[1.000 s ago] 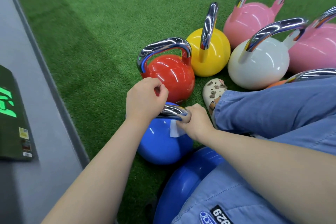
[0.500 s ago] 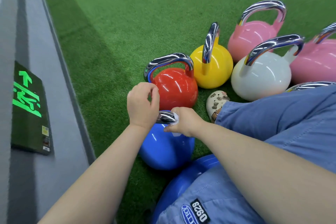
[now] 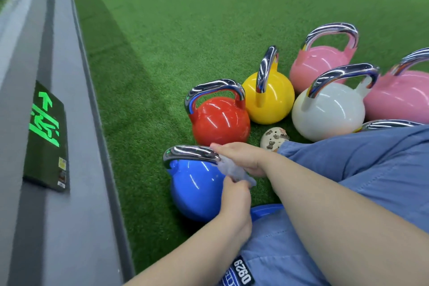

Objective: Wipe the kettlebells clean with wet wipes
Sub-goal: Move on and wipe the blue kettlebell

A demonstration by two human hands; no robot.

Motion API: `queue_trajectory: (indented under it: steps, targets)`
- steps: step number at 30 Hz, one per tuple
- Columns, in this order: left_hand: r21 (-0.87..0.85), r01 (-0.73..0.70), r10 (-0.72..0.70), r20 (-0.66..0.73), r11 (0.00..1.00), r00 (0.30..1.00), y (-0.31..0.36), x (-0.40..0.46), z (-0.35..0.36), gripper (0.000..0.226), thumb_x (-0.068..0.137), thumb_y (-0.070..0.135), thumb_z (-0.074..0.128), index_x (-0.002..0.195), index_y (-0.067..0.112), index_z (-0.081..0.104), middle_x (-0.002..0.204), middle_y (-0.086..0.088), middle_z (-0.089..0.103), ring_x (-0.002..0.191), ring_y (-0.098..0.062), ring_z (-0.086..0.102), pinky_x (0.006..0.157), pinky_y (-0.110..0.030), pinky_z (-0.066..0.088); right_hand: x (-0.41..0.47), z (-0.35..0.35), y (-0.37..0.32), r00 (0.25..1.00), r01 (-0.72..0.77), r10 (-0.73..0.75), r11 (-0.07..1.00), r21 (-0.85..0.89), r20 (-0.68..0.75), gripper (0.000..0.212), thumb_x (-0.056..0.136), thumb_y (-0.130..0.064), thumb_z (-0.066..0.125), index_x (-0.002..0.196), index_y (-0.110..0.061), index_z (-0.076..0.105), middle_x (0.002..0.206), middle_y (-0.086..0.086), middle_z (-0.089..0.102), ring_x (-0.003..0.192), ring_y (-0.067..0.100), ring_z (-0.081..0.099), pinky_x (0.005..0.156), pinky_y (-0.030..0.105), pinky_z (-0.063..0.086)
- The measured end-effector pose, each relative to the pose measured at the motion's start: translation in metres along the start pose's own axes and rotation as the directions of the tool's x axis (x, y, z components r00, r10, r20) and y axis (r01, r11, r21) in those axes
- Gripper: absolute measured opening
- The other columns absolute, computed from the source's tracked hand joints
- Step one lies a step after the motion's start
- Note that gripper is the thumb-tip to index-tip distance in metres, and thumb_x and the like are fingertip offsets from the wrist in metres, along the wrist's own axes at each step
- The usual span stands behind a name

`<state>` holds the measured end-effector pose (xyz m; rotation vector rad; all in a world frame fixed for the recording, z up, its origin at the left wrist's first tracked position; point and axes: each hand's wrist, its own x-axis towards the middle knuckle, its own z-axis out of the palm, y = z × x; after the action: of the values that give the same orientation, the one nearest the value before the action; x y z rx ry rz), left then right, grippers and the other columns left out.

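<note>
Kettlebells crowd the green turf (image 3: pixel 209 30) in front of the seated person: the blue kettlebell (image 3: pixel 195 188) nearest, just left of the knees, then the red kettlebell (image 3: pixel 220 121) right behind it, the yellow kettlebell (image 3: pixel 269 97) beyond that, a white kettlebell (image 3: pixel 329 111) to the right and two pink ones at the far right. The right hand (image 3: pixel 243 158) sits at the right end of the blue bell's chrome handle (image 3: pixel 190 153), fingers curled over the wet wipe (image 3: pixel 234 170), which bunches out below the palm. The left hand (image 3: pixel 234 195) comes up from the near side and pinches the hanging lower end of the same wipe against the bell's right shoulder, so both hands are closed on the cloth and neither one steadies the bell itself. That looks to me like the weak point: the bell stands on soft turf, and a hard rub along the handle could rock it back into the red one or over toward the grey ledge (image 3: pixel 58 193) on the left. The wipe is also thin and pulled between two grips, so it may tear, or slide off the slick chrome. A pale shoe (image 3: pixel 274 139) pokes out between the red and white bells, close enough to get knocked if a bell rolls.
</note>
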<state>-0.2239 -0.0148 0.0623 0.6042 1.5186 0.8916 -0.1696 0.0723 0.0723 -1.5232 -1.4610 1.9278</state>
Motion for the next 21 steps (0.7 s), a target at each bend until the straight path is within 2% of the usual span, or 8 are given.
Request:
queue_trajectory:
  steps: [2,6,8,10,13,17,20,21]
  targets:
    - [-0.120,0.026,-0.021,0.042,0.992,0.999,0.008,-0.003,0.010,0.058,0.054,0.011,0.047,0.111,0.006,0.050,0.115,-0.010,0.058,0.109,-0.021,0.049,0.089,-0.030,0.038,0.003,-0.002,0.001,0.997,-0.062,0.066,0.993,0.101,-0.043,0.077,0.069,-0.074,0.049,0.112,-0.012,0.067,0.114,0.015,0.067,0.111,0.032,0.061,0.103,0.048,0.042]
    - [-0.215,0.006,-0.014,-0.036,0.977,0.999,0.012,0.008,0.006,0.054,0.079,-0.012,0.039,0.131,0.006,0.043,0.120,-0.008,0.055,0.105,-0.018,0.047,0.084,-0.026,0.037,0.003,-0.008,0.007,0.992,-0.067,0.083,0.984,0.163,-0.093,0.055,0.095,-0.054,0.034,0.119,-0.016,0.064,0.125,0.006,0.061,0.118,0.022,0.054,0.105,0.036,0.038]
    - [-0.207,-0.011,0.007,-0.022,0.978,1.000,0.005,0.019,0.000,0.050,0.082,-0.016,0.036,0.128,0.002,0.046,0.113,-0.011,0.058,0.100,-0.018,0.051,0.079,-0.023,0.041,0.000,-0.007,0.010,0.984,-0.112,0.128,0.985,0.132,-0.127,0.053,0.098,-0.046,0.033,0.130,-0.009,0.054,0.132,0.009,0.054,0.121,0.023,0.050,0.104,0.035,0.038]
    - [-0.169,-0.041,0.040,-0.007,0.985,0.999,-0.002,0.029,-0.008,0.038,0.087,-0.012,0.042,0.119,0.004,0.054,0.111,-0.013,0.062,0.105,-0.023,0.056,0.086,-0.025,0.045,-0.003,-0.003,0.012,0.971,-0.155,0.168,0.984,0.091,-0.167,0.054,0.096,-0.041,0.035,0.133,-0.004,0.047,0.134,0.015,0.051,0.120,0.027,0.050,0.105,0.040,0.039]
    - [-0.089,-0.088,0.085,-0.035,0.992,0.996,-0.007,0.036,-0.015,0.014,0.090,0.001,0.055,0.089,0.014,0.061,0.094,-0.007,0.066,0.095,-0.019,0.057,0.081,-0.023,0.046,-0.003,0.001,0.011,0.967,-0.125,0.136,0.990,0.060,-0.214,0.037,0.092,-0.025,0.034,0.111,-0.008,0.060,0.121,0.018,0.057,0.110,0.028,0.053,0.095,0.035,0.043]
    - [-0.205,-0.154,0.125,-0.150,0.967,0.981,0.004,0.032,-0.016,0.013,0.091,0.008,0.056,0.085,0.015,0.065,0.088,-0.002,0.067,0.086,-0.013,0.059,0.078,-0.018,0.048,-0.006,0.001,-0.003,0.971,0.006,0.022,0.994,0.114,-0.238,0.029,0.090,-0.018,0.034,0.067,-0.013,0.050,0.070,0.006,0.048,0.065,0.020,0.044,0.061,0.027,0.036]
    - [-0.466,-0.122,0.033,-0.194,0.876,0.980,0.023,0.034,-0.028,0.017,0.096,0.015,0.048,0.086,0.007,0.060,0.082,-0.005,0.065,0.065,-0.009,0.066,0.060,-0.016,0.054,-0.011,0.009,-0.015,0.982,0.142,-0.116,0.974,0.179,-0.149,0.034,0.086,-0.024,0.040,0.080,-0.014,0.072,0.088,0.011,0.070,0.085,0.038,0.061,0.074,0.038,0.045]
    - [-0.531,-0.117,0.010,-0.200,0.839,0.980,0.028,0.037,-0.032,0.020,0.098,0.016,0.045,0.086,0.006,0.058,0.081,-0.006,0.063,0.057,-0.007,0.066,0.056,-0.016,0.054,-0.013,0.012,-0.017,0.980,0.173,-0.153,0.971,0.164,-0.129,0.031,0.085,-0.027,0.045,0.079,-0.016,0.073,0.085,0.009,0.071,0.079,0.037,0.063,0.068,0.035,0.045]
